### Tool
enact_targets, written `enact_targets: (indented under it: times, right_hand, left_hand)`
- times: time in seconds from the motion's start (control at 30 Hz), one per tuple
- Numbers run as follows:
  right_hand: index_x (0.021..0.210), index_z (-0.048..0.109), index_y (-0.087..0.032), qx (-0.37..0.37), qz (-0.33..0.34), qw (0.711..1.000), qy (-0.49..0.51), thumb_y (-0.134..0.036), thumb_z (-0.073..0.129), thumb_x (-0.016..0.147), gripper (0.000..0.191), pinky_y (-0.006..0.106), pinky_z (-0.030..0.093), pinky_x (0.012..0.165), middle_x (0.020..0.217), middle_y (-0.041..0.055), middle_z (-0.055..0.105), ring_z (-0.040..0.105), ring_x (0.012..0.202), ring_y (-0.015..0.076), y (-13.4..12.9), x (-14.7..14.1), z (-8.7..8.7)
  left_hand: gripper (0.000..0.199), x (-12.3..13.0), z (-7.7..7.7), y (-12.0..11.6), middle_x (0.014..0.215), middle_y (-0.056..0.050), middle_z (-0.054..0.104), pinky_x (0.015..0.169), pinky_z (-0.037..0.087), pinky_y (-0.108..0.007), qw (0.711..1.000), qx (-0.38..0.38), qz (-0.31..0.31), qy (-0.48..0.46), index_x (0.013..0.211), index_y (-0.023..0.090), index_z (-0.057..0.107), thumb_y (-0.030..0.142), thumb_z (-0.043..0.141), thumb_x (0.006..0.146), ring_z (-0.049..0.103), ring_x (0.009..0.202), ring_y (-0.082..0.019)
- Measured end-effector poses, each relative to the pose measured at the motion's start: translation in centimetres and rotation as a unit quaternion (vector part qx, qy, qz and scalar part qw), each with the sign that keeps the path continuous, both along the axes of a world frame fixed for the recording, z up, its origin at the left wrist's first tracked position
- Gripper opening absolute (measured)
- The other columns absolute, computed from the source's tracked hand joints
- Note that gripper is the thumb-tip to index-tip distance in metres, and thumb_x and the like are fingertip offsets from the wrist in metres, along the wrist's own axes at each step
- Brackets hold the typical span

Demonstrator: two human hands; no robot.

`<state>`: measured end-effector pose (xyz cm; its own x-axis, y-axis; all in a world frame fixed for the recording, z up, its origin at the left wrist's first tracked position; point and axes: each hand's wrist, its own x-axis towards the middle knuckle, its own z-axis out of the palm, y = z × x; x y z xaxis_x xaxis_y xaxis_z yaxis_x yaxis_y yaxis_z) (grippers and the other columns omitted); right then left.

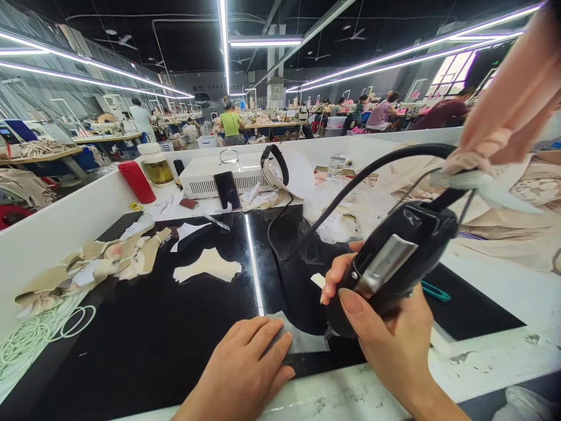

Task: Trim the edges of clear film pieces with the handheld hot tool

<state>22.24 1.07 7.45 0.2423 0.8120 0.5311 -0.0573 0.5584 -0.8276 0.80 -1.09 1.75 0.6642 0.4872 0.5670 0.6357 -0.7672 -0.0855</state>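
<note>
My right hand (390, 339) is wrapped round a black hand-held electric fabric cutter (407, 245) with a silver plate on its side; its underside is partly hidden by my fingers. A thick black cable runs from the cutter's top, where pinkish cloth strips (504, 111) are tied. My left hand (252, 362) lies with fingers stretched out on a thin grey piece of material (302, 339) with a curved edge. The cutter's lower end is close to the right end of that piece. Further left on the black work surface (144, 345) lies a cream cut fabric piece (208, 266).
Beige fabric pieces (127, 257) and coiled pale green cord (35, 333) lie at left. Along the back stand a white box (201, 175), a phone (227, 190), a jar (155, 166) and a red container (137, 182). A teal tool (435, 291) lies at right. Several people work beyond.
</note>
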Motion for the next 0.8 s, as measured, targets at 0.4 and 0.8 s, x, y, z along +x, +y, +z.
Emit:
enact_targets:
  times: [0.4,0.8]
  right_hand:
    - [0.111,0.068,-0.033,0.011,0.003,1.000,0.015,-0.032,0.087,0.091,0.028,0.024,0.064,0.061,0.088,-0.0043,0.074,0.071,0.066,0.0138,0.3,-0.2,-0.1]
    - [0.110,0.065,-0.032,0.011,-0.029,0.999,-0.045,-0.029,0.081,0.092,0.024,0.030,0.065,0.063,0.087,-0.0036,0.074,0.072,0.064,0.0165,0.3,0.2,-0.3]
  left_hand:
    - [0.039,1.1,-0.4,-0.3,0.118,0.002,0.081,0.137,0.019,-0.031,0.998,0.049,-0.030,-0.018,0.117,0.018,0.077,0.042,0.046,0.118,0.073,0.112,-0.016]
    - [0.044,3.8,-0.9,0.7,0.108,0.002,0.077,0.127,0.035,-0.032,0.998,-0.004,-0.056,0.001,0.126,0.016,0.072,0.052,0.049,0.117,0.072,0.102,-0.017]
